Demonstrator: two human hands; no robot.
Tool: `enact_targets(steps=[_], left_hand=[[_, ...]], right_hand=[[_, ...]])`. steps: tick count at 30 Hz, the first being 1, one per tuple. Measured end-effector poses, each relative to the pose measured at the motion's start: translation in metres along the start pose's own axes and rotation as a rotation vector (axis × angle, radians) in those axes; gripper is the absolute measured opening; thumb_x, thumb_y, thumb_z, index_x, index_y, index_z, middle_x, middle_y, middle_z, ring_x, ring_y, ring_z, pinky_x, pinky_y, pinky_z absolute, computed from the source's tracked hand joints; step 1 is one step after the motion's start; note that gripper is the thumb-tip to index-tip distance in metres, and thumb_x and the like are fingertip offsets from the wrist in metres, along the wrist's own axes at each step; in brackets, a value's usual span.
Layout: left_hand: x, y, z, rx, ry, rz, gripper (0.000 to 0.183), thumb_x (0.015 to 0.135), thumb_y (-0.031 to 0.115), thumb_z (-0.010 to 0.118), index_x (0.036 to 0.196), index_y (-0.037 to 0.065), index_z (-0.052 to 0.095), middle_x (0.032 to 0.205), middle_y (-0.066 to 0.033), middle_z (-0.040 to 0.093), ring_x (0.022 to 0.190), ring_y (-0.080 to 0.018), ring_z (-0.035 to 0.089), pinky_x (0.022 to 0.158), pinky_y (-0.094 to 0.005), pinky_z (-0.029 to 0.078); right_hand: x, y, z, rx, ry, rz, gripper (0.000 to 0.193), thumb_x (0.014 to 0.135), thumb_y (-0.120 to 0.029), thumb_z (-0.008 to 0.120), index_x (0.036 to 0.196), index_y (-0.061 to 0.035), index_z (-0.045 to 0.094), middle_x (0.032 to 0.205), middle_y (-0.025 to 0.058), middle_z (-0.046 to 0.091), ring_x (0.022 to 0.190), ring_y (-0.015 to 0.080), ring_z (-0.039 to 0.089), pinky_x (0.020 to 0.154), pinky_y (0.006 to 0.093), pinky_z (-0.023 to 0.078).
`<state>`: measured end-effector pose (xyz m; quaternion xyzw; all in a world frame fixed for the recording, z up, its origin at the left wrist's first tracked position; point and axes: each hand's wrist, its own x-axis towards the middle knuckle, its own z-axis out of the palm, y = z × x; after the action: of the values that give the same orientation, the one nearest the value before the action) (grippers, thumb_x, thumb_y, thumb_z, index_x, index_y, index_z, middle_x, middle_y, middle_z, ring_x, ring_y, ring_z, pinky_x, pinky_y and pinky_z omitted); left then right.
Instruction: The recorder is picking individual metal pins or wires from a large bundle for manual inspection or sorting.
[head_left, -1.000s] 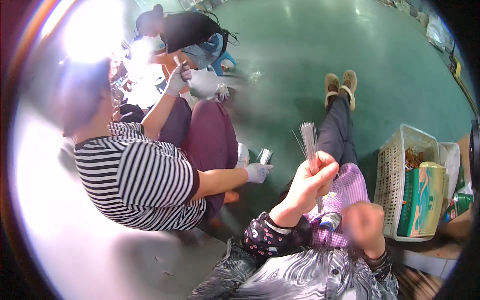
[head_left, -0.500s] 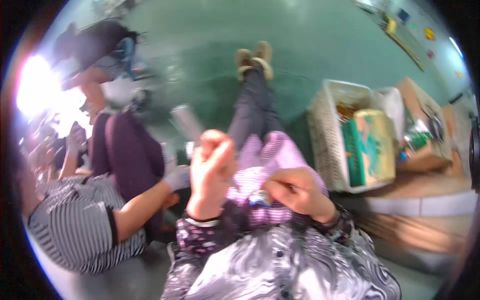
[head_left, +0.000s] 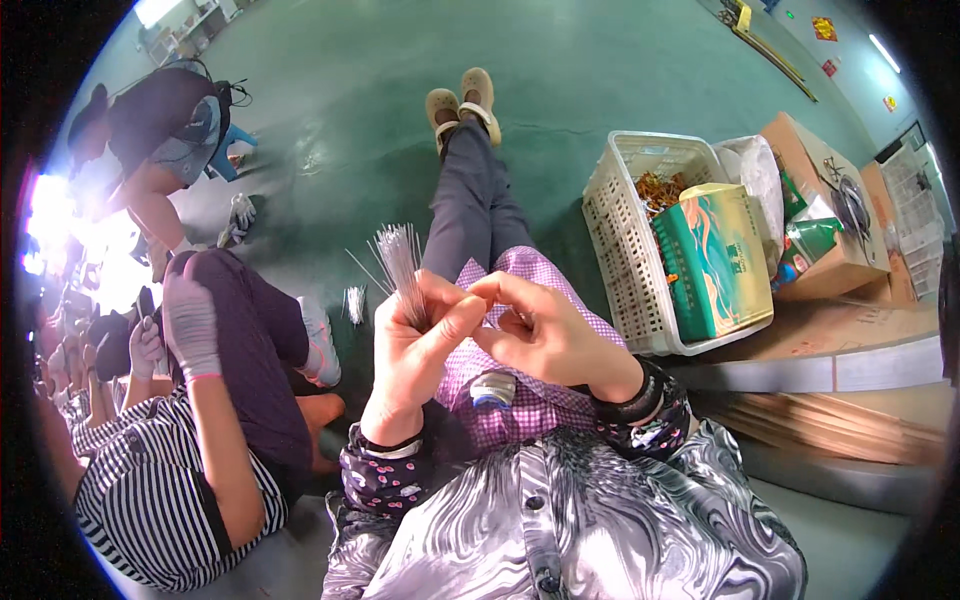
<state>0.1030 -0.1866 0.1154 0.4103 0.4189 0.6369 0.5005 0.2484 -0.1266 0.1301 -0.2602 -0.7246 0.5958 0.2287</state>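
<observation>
My left hand is closed round a bundle of thin silvery wires, whose loose ends fan out above the fist. Fingertips of my right hand are pinched together against the left thumb and forefinger. Whatever lies in that pinch, if anything, is too small to make out. Below the hands, a small grey-white item with a blue band rests on the purple checked cloth over my lap. A smaller cluster of similar wires shows beyond my left hand, near the floor.
To my right stands a white perforated basket holding a green and yellow box and brownish scraps. An open cardboard box and stacked flat cardboard lie farther right. A gloved co-worker sits close on my left.
My right hand has risen from the small item on my lap to meet my left hand. The wire bundle now stands more upright. The co-worker's gloved hand has moved away from my side.
</observation>
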Motion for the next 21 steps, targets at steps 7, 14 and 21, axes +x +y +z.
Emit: enact_targets(steps=[7,14,21], left_hand=[[0.001,-0.006,-0.001,0.088,-0.014,-0.013,0.009,0.074,0.000,0.060,0.081,-0.002,0.054,0.066,-0.0003,0.055,0.058,-0.0030,0.047,0.051,-0.0154,0.035],[0.011,0.000,-0.024,-0.518,0.162,-0.060,0.024,0.089,0.021,0.040,0.104,0.005,0.047,0.048,0.0075,0.019,0.035,-0.0018,0.019,0.033,-0.0176,0.020],[0.017,0.007,-0.046,-0.993,0.084,-0.080,0.019,0.088,0.018,0.040,0.101,0.008,0.050,0.047,0.0079,0.020,0.034,-0.0006,0.018,0.031,-0.0164,0.018]], right_hand=[[0.007,0.006,0.009,-0.191,0.111,-0.222,0.018,0.075,-0.010,0.056,0.087,0.0000,0.047,0.077,0.0172,0.054,0.072,0.0336,0.054,0.059,0.0373,0.043],[0.011,0.008,-0.004,0.124,0.122,-0.118,0.026,0.090,-0.018,0.033,0.098,-0.0017,0.051,0.061,0.0000,0.043,0.057,0.0049,0.039,0.052,0.0203,0.034],[0.011,0.018,-0.004,-0.221,0.156,-0.401,0.023,0.087,-0.013,0.035,0.098,-0.0005,0.052,0.084,0.0090,0.058,0.075,0.0182,0.051,0.069,0.0275,0.037]])
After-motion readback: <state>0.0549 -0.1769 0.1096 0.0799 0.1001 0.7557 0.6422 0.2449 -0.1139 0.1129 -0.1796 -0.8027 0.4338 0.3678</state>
